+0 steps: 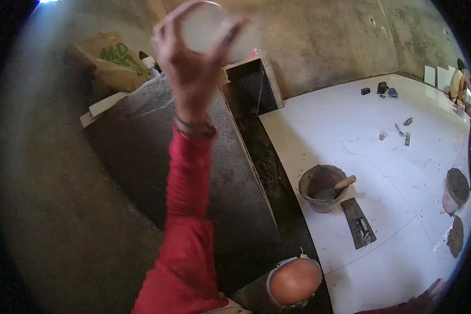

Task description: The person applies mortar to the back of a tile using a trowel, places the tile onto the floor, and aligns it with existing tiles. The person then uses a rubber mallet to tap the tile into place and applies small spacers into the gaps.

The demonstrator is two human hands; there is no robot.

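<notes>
My left hand [186,57], in a red sleeve with dark bands at the wrist, is raised at the top of the view. Its fingers and thumb curve around a see-through round thing [209,26] that looks like a clear plastic cup, blurred by motion. Below and behind it stands a grey cement-rendered block [204,172] with a sloping top. At the lower right edge my right hand [428,294] shows only in part, low over the white tiles, fingers stretched out and nothing seen in it.
On the white tiled floor [382,183] stands a mortar bucket [323,188] holding a wooden-handled tool [345,182], beside a dark trowel [358,224]. Another bucket [456,191] is at right. My bare knee [295,281] is near the block. A person [459,89] sits far right.
</notes>
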